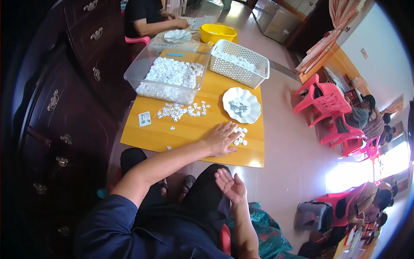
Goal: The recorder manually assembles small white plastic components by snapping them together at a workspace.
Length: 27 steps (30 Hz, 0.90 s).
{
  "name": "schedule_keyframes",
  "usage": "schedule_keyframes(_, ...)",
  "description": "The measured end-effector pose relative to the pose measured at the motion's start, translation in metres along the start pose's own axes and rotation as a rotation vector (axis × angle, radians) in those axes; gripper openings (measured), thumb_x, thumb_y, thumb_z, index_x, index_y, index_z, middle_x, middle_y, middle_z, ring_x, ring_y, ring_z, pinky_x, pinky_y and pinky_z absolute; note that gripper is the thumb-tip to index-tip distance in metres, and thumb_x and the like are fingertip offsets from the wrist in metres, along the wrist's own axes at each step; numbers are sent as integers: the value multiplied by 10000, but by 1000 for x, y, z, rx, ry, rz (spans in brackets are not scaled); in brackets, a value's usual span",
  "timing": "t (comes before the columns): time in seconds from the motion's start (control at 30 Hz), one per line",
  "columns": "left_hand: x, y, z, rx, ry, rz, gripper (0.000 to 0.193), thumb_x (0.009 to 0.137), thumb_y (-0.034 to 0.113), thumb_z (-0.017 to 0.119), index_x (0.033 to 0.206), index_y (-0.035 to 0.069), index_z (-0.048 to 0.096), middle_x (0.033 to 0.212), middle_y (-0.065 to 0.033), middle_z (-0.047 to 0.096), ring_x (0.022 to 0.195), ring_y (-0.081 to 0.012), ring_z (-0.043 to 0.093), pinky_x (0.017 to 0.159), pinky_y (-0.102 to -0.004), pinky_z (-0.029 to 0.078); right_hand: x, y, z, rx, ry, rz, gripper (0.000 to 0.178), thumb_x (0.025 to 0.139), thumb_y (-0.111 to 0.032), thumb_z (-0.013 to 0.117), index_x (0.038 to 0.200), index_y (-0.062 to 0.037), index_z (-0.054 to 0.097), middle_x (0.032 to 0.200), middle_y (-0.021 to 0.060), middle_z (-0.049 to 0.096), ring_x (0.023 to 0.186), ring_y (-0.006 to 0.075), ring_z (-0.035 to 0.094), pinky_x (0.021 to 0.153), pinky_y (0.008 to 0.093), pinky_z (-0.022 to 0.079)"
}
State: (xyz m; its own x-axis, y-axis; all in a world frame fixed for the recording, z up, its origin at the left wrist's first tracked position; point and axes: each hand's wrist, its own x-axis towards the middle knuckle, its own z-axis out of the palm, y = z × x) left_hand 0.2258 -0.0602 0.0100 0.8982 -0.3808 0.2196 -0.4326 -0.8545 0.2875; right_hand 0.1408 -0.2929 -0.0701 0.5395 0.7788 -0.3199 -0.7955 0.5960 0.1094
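Observation:
My left hand [221, 139] lies on the yellow tabletop, palm down with fingers stretched out, its fingertips at a small cluster of white pieces [243, 136]. Some of those pieces may be hidden beneath the fingers. Below the table edge, over my right thigh, my right hand [231, 185] is held palm up with its fingers apart and nothing in it. A white scalloped plate [251, 119] with small grey bits in it stands just beyond my left fingers. Farther left, a loose heap of small white pieces with dark marks [174, 112] is spread on the table.
A clear plastic bin [131, 77] full of white pieces stands at the back left, beside a white perforated basket [264, 74] and a yellow basin [218, 31]. A printed card [145, 119] lies at the left. Another person [144, 19] sits across the table. Pink chairs [330, 103] stand right.

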Motion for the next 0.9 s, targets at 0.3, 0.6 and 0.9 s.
schedule_keyframes(0.3,-28,12,8,84,-7,-10,776,951,543,531,1511,36,356,1561,-220,340,1466,-411,258,1204,-487,218,65,-21,17,-68,-133,-165,519,1064,-349,323,1466,-38,428,1501,205,451,1391,383,414,1170,554,304)
schedule_keyframes(0.6,-85,69,23,-77,106,235,717,913,428,638,1376,-99,489,1460,-258,463,1433,-382,356,1203,-451,272,71,-34,-28,-91,-254,-69,397,1048,-258,413,1332,-11,540,1362,192,575,1293,336,529,1125,491,406)
schedule_keyframes(0.9,-17,72,8,-108,98,235,684,946,389,600,1440,-52,432,1537,-256,363,1466,-375,301,1204,-453,262,58,-36,-36,-74,-77,-125,392,1053,-226,414,1352,10,505,1359,196,574,1266,333,554,1071,469,472)
